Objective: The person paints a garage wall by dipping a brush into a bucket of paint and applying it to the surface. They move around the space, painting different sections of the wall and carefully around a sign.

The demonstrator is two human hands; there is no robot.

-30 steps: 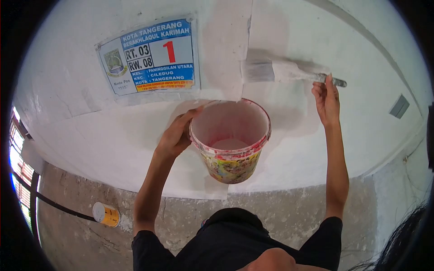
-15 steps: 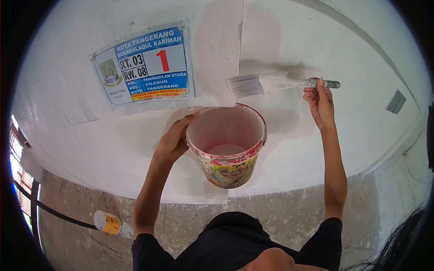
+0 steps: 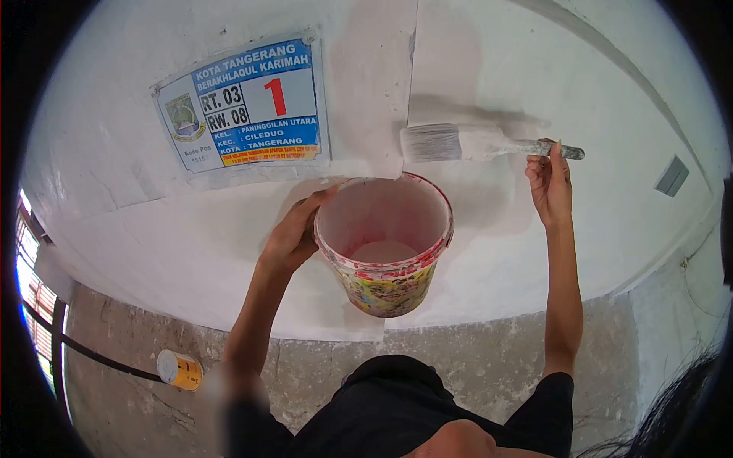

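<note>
My left hand [image 3: 294,235] grips the left rim of a paint bucket [image 3: 388,294], fingers over the edge. The bucket's outside is smeared with yellow, red and dark paint, and pale paint [image 3: 382,252] lies at its bottom. In my right hand [image 3: 550,183] is a wide paintbrush [image 3: 489,143], pinched by its paint-spotted handle. Its bristles point left and lie close to the white wall [image 3: 489,69], above the bucket's rim. Whitish paint coats the bristles and ferrule.
A blue and white address sign [image 3: 244,103] is fixed to the wall at upper left. A grey switch plate [image 3: 672,176] sits at right. On the stained concrete floor [image 3: 122,336] a yellow and white can [image 3: 180,370] stands beside a dark hose [image 3: 99,357].
The paintbrush and my right hand have shifted slightly to the right. My left hand and the bucket stay nearly in place.
</note>
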